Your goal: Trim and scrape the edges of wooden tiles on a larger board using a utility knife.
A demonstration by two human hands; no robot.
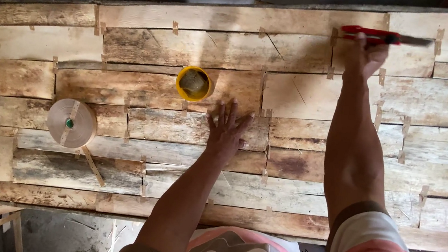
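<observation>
Two hands: the left hand (227, 134) lies flat, released, on veneer strips (189, 130), the right hand (366, 55) grasps a red knife (386, 37) farther off.

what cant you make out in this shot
- Head view: the right hand covers the middle of the red-handled utility knife.
- Contents of the small yellow round tub: too blurred to identify.
- What lies under the flat left hand on the taped wooden veneer sheets: hidden.
</observation>
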